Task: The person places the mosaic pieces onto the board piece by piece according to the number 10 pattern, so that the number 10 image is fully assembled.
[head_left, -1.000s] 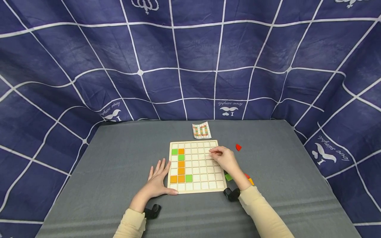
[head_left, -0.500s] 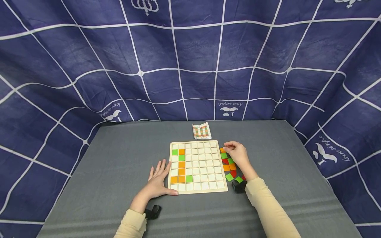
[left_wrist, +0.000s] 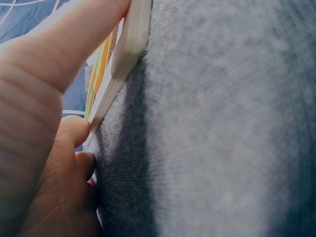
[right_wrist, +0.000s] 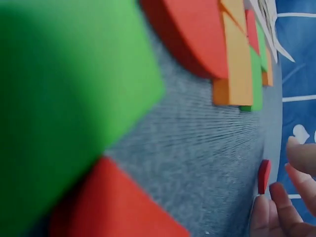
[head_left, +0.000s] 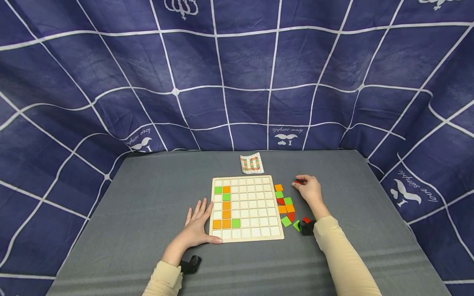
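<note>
a person's left hand (head_left: 197, 230) lies fingers spread beside a grid board (head_left: 246, 239), thumb touching its near corner, grasping nothing, as the right hand (head_left: 310, 191) hovers low over the bench (head_left: 155, 205), thumb and fingers parted around a red piece (head_left: 298, 182); contact cannot be told. loose tiles (head_left: 282, 209) lie between the board and the right forearm. a glancing pinch could send the piece skidding, a low-swinging wrist camera (head_left: 307, 227) could scatter tiles, and a shove from the left thumb could shift the board.
</note>
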`<state>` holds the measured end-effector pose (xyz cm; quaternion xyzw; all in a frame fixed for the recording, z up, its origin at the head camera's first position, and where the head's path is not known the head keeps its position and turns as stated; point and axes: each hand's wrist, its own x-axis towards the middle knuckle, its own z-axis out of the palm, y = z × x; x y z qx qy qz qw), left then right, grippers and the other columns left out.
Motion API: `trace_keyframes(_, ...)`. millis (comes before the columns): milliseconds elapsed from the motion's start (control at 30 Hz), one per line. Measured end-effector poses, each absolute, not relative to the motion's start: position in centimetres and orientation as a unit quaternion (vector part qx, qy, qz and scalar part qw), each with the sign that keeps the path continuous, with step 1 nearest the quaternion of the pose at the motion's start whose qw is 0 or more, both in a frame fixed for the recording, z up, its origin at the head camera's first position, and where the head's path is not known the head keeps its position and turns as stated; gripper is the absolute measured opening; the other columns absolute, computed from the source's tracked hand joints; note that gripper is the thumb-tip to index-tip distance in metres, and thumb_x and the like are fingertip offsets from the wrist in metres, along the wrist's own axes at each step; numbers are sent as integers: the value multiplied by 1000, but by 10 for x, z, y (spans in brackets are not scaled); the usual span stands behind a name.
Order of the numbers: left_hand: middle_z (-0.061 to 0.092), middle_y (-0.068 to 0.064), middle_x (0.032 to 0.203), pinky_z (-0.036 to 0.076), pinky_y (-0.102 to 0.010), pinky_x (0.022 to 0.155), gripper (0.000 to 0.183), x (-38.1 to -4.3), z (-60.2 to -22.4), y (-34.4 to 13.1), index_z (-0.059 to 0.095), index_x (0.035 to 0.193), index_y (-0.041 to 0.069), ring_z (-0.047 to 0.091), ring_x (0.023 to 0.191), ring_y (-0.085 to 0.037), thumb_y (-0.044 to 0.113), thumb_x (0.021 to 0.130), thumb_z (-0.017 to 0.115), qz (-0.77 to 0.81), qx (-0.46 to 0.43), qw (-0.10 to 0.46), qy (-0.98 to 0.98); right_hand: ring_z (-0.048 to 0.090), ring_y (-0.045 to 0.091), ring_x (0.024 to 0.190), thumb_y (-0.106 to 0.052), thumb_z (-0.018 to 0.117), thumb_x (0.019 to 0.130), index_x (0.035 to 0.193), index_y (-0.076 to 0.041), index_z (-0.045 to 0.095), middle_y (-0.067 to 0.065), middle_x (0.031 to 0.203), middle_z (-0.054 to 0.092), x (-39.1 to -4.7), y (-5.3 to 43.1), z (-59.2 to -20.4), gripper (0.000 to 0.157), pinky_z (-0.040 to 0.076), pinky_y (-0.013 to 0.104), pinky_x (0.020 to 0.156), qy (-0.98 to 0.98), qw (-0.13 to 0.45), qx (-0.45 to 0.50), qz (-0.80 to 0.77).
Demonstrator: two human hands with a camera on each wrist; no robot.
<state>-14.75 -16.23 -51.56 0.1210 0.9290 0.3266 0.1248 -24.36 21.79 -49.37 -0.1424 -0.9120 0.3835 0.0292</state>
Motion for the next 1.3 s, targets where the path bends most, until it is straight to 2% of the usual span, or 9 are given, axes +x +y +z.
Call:
trace_keyframes(400, 3, -20, 165, -8, -61, 119, 132, -149, -516, -162, 17, 158, 6, -4, 153, -40, 50, 59, 92, 320, 114, 129, 932, 52, 37, 103, -10, 71, 90, 121, 5, 63, 23, 111, 58, -248, 218, -496, 35, 41, 50, 98, -934, 0, -132, 333)
trace_keyframes(767, 3, -20, 165, -8, -61, 119, 132, -147, -515, -161, 17, 158, 6, -4, 153, -40, 50, 59, 92, 319, 112, 131, 932, 58, 31, 90, -14, 76, 87, 105, 0, 70, 18, 98, 68, -245, 217, -496, 24, 48, 45, 85, -926, -23, -157, 341)
trace_keyframes(1033, 4, -20, 165, -7, -61, 120, 132, -148, -516, -162, 18, 158, 5, -3, 153, -40, 49, 58, 92, 317, 113, 127, 933, 66, 22, 76, -14, 74, 88, 105, -2, 70, 15, 92, 71, -246, 201, -486, 21, 53, 28, 68, -904, 4, -114, 412)
trace_keyframes(1300, 4, -20, 165, -7, -60, 120, 131, -148, -516, -161, 18, 158, 5, -3, 153, -39, 49, 59, 92, 315, 111, 127, 934, 69, 25, 84, -13, 70, 91, 109, -4, 69, 14, 97, 72, -250, 168, -476, 20, 56, 31, 71, -879, -19, -77, 470)
